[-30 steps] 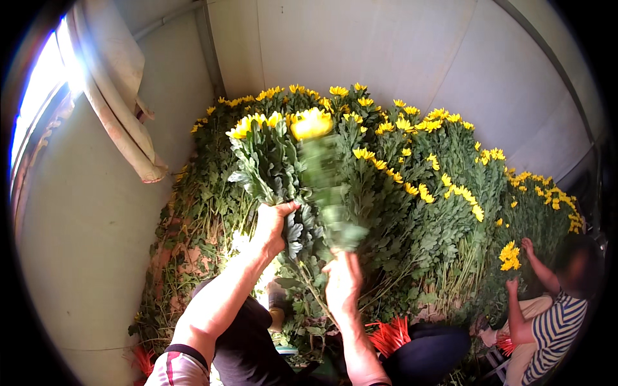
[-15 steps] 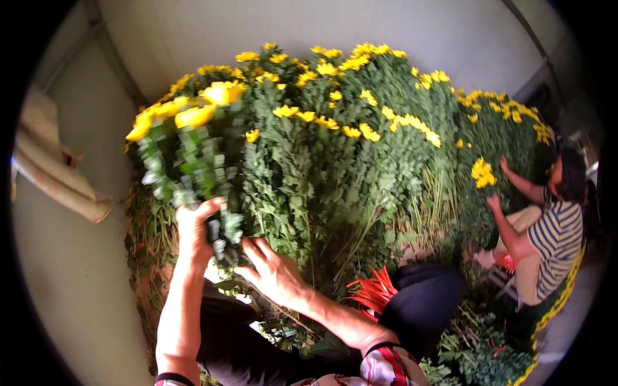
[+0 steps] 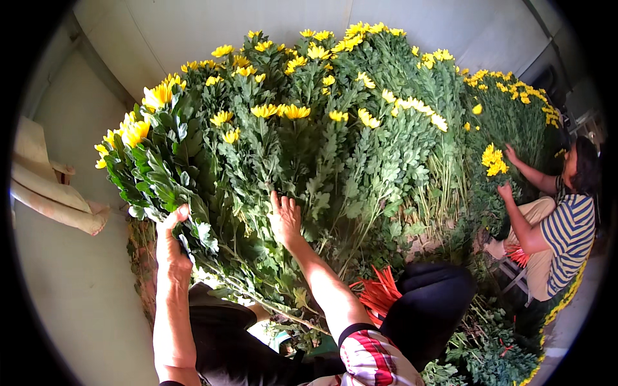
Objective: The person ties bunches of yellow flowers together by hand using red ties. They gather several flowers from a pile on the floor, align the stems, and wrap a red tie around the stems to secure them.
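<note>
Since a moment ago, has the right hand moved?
Yes. The right hand left the stems by the left hand and its held bunch, and reached up into the big flower stack.

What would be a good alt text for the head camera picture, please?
A person's left hand holds a bunch of yellow flowers by the stems while the right hand reaches into a tall pile of flowers. At the right, another person in a striped shirt also handles flowers.

Matt leafy flower stems (image 3: 193,212); smooth painted wall (image 3: 193,32); striped cloth sleeve (image 3: 380,360).
</note>
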### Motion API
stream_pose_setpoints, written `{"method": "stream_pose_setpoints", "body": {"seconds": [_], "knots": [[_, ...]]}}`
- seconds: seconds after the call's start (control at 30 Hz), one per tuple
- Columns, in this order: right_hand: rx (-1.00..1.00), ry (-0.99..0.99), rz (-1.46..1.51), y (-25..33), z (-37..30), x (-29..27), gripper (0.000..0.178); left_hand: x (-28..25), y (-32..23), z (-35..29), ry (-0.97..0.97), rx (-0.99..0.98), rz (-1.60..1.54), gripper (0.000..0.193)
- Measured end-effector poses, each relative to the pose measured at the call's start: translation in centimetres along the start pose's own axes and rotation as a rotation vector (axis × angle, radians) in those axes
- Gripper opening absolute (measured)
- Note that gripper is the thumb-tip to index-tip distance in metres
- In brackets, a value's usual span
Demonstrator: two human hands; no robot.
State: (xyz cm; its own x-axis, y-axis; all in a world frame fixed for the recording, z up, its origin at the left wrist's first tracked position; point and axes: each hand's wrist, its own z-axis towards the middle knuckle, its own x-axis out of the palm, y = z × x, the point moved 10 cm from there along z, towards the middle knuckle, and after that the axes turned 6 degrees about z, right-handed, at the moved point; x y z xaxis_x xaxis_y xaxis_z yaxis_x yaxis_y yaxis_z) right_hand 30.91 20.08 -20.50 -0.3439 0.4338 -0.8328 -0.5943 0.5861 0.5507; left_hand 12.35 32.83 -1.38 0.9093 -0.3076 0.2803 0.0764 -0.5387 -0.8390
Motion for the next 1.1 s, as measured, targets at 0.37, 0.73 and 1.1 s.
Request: {"method": "stream_pose_setpoints", "body": {"seconds": [0.37,0.73,1.1], "knots": [[0.706,-0.422,0.320,-21.6,-6.1,-8.7,0.068,0.5,1.1,0.6,0.019,-0.006,0.071,0.027],[0.451,-0.404,0.405,-15.6,-4.8,-5.4,0.075,0.6,1.2,1.0,0.023,-0.003,0.056,0.044],[0.219,-0.326,0.534,-2.0,-5.5,-4.6,0.072,-1.7,-1.0,-0.9,-0.036,0.071,0.001,0.064]]}}
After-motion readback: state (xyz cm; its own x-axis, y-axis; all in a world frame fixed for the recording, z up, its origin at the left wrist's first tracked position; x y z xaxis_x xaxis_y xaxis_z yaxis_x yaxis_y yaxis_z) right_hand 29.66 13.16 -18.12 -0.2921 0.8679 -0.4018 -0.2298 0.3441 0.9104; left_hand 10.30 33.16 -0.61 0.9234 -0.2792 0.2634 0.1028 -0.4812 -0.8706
